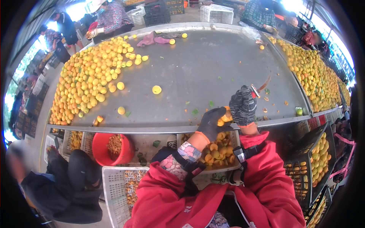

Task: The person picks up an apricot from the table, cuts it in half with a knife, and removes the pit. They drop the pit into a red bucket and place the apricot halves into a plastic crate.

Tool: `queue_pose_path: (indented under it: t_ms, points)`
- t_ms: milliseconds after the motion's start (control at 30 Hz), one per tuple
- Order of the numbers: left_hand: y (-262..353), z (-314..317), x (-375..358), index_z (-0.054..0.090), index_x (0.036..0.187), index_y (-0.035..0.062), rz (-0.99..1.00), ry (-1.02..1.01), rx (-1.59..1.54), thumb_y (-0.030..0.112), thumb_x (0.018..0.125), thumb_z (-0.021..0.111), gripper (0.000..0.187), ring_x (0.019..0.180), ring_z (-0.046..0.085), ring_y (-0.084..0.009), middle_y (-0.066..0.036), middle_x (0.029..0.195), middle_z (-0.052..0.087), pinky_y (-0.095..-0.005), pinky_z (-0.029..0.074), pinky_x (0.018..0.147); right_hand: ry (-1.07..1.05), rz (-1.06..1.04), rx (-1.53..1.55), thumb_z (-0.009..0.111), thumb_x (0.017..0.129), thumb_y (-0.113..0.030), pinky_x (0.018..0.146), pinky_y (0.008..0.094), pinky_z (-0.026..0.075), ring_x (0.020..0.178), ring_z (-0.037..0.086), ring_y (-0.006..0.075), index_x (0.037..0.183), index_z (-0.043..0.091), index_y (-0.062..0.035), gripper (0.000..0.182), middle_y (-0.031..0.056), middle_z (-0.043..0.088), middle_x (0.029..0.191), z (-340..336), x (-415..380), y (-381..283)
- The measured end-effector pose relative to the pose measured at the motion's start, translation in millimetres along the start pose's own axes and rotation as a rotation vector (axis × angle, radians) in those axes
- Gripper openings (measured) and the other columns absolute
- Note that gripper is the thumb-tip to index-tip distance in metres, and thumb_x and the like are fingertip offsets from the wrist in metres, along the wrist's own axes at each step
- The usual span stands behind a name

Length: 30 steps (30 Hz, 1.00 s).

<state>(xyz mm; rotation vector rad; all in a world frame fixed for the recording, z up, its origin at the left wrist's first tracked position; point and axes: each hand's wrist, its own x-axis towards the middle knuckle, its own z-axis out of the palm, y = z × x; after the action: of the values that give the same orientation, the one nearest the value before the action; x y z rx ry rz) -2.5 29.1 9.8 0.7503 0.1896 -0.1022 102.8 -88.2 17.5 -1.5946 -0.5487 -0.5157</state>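
My left hand (213, 123), in a dark glove, is closed around an orange-yellow fruit (225, 117) at the table's near edge. Right beside it, my right hand (243, 105), in a grey-black patterned glove, grips a small knife (255, 90) with a red and silver handle and a curved brownish blade pointing up and right. Below my hands, a crate of fruit (218, 152) stands under the edge of the grey table (182, 79). Small scraps and green leaf bits lie near the knife.
A large fruit pile (85, 78) covers the table's left side; another (311, 72) lies beyond the right divider. A red bucket (127, 150) and white crate (114, 193) stand lower left. Black crates (298, 178) are at right. A person (64, 186) sits at left; others are across the table.
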Motion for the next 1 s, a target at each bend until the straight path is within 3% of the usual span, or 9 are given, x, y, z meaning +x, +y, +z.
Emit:
queue_pose_path:
  t_ms: [167,267,333,433,533,600,667,800,1000]
  points:
    - [-2,-13,7,0.058,0.119,0.0042,-0.248,0.001,-0.228,0.024,0.091,0.068,0.036,0.094,0.066,-0.026,-0.009,0.107,0.065,-0.0401,0.059,0.077,-0.163,-0.028,0.084,0.061,0.082,0.009,0.059,0.0325,0.048,0.067,0.056,0.0186,0.118,0.058,-0.0025,0.039,0.0053,0.057,0.079,-13,-12,23]
    - [-6,-21,10,0.059,0.118,0.0054,-0.298,-0.085,-0.265,0.021,0.089,0.069,0.035,0.091,0.066,-0.0248,-0.009,0.107,0.066,-0.0398,0.058,0.078,-0.177,-0.05,0.148,0.058,0.086,0.009,0.057,0.0296,0.047,0.065,0.055,0.0153,0.11,0.059,-0.0034,0.027,0.0023,0.055,0.077,-10,-16,23]
    - [-12,-20,9,0.058,0.119,0.0053,0.216,-0.251,0.718,0.019,0.087,0.071,0.037,0.091,0.066,-0.0237,-0.01,0.107,0.066,-0.0385,0.058,0.079,-0.245,0.177,0.667,0.059,0.089,0.003,0.055,0.0274,0.045,0.064,0.054,0.0128,0.102,0.06,-0.005,0.015,0.0007,0.055,0.076,-3,-12,3]
    - [-11,-23,9,0.058,0.121,0.0048,0.681,-0.281,1.285,0.019,0.085,0.073,0.041,0.092,0.067,-0.0247,-0.01,0.108,0.066,-0.0377,0.057,0.08,-0.199,0.518,1.245,0.064,0.092,-0.009,0.053,0.0247,0.043,0.062,0.054,0.0098,0.09,0.059,-0.0075,0.006,-0.001,0.055,0.073,9,-3,-29]
    - [-17,-36,23,0.057,0.121,0.0032,0.435,-0.162,0.721,0.018,0.08,0.077,0.048,0.094,0.067,-0.0276,-0.012,0.11,0.067,-0.0368,0.054,0.083,-0.049,0.568,0.991,0.065,0.094,-0.018,0.052,0.0221,0.043,0.061,0.054,0.0075,0.088,0.061,-0.0087,0.011,-0.0011,0.059,0.074,-5,17,-43]
    - [-25,-46,24,0.058,0.121,0.0023,0.401,-0.052,0.704,0.017,0.077,0.079,0.051,0.096,0.067,-0.0304,-0.015,0.109,0.067,-0.0372,0.053,0.084,-0.236,0.429,0.594,0.067,0.093,-0.018,0.063,0.0236,0.05,0.071,0.059,0.01,0.1,0.065,-0.0041,0.016,0.0018,0.066,0.085,-14,21,-49]
    - [4,-25,3,0.059,0.119,0.002,0.656,0.047,1.299,0.016,0.076,0.08,0.05,0.096,0.066,-0.0336,-0.017,0.108,0.067,-0.0388,0.053,0.082,-0.455,0.213,0.138,0.068,0.092,-0.02,0.071,0.0258,0.052,0.077,0.062,0.0118,0.108,0.065,-0.0017,0.025,0.0035,0.069,0.093,-15,13,-47]
    - [10,-26,5,0.061,0.119,0.0035,0.656,-0.065,1.146,0.01,0.078,0.077,0.044,0.098,0.066,-0.0301,-0.015,0.106,0.067,-0.0362,0.052,0.085,-0.604,-0.084,-0.356,0.076,0.08,-0.018,0.079,0.0388,0.054,0.087,0.067,0.0329,0.116,0.065,-0.0043,0.04,0.0152,0.07,0.1,-21,-28,-37]
    - [-5,-28,13,0.06,0.122,0.0048,0.372,-0.155,0.94,0.021,0.076,0.079,0.052,0.093,0.067,-0.0245,-0.011,0.097,0.069,-0.0367,0.053,0.08,-0.588,-0.345,-0.406,0.072,0.076,-0.011,0.067,0.0409,0.052,0.077,0.064,0.0353,0.094,0.065,-0.0076,0.02,0.0129,0.066,0.086,-27,-32,-51]
